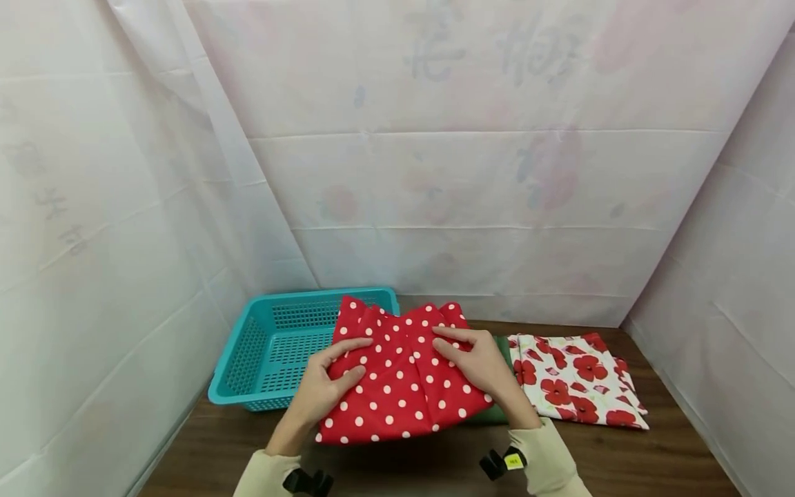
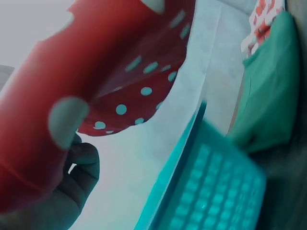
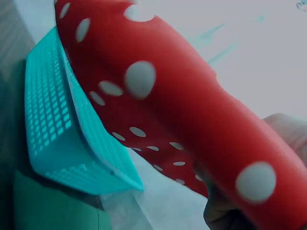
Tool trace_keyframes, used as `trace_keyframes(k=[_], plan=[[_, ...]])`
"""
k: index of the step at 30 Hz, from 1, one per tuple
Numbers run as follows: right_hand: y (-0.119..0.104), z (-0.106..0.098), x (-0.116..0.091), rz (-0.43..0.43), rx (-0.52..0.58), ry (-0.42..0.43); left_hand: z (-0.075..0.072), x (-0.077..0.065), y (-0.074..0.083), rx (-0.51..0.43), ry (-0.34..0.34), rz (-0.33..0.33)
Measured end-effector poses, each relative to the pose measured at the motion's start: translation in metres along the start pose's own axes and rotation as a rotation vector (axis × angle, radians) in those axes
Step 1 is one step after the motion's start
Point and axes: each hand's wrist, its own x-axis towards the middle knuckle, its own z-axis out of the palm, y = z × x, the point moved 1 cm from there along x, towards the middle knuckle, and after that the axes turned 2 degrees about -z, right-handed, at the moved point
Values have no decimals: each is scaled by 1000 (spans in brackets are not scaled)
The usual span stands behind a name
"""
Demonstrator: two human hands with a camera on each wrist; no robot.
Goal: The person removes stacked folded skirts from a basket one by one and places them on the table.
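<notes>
A red cloth with white polka dots (image 1: 400, 393) is held up in front of the person, its far edge puckered into folds. My left hand (image 1: 318, 392) grips its left side, thumb and forefinger on top, the other fingers hidden beneath. On the other side my right hand (image 1: 483, 362) holds it the same way. In the left wrist view, curled fingers (image 2: 85, 160) show behind the cloth's rounded near edge. The right wrist view shows the cloth (image 3: 158, 110) bulging close to the camera, with part of the right hand past its edge.
A turquoise plastic basket (image 1: 288, 353) stands at the left, partly behind the cloth. Right of centre lies a green cloth (image 1: 495, 415), beside a folded white cloth with red flowers (image 1: 568, 390). Both rest on a dark wooden table (image 1: 667, 449); white sheets hang around it.
</notes>
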Motion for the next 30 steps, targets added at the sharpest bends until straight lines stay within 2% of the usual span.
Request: trace_keyframes(k=[6,13,19,23,26,30], plan=[[21,-10,-19,10,-49,56,26,-8,-6,-35,-46,4],[52,-25,-51,32,-118,30,58,-22,-22,-19,-193,8],[83,-31,-82,205,-89,-3,79,-39,-40,-60,-288,-108],[107,-31,-94,283,-88,-83,86,-43,-55,10,-336,-196],[146,-34,-99,282,-81,-182,90,-44,-67,67,-392,-298],[224,-42,-103,268,13,-360,90,-47,-79,103,-455,-420]])
